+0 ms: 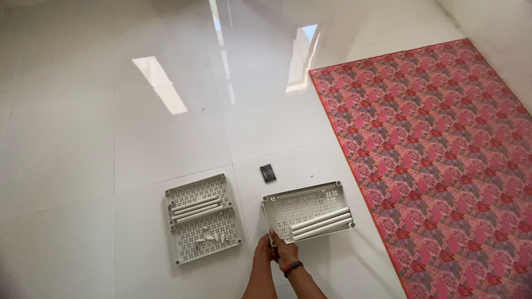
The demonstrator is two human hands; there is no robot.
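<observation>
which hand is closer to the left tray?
Left. The left hand sits between the two trays, apart from the left tray; the right hand is farther, at the right tray's near corner.

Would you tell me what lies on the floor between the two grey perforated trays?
Nothing: in the head view, only bare glossy white floor tile separates the left tray from the right tray.

Open grey perforated tray (308, 211) on floor, seemingly holding three white tubes (322, 223).
</observation>
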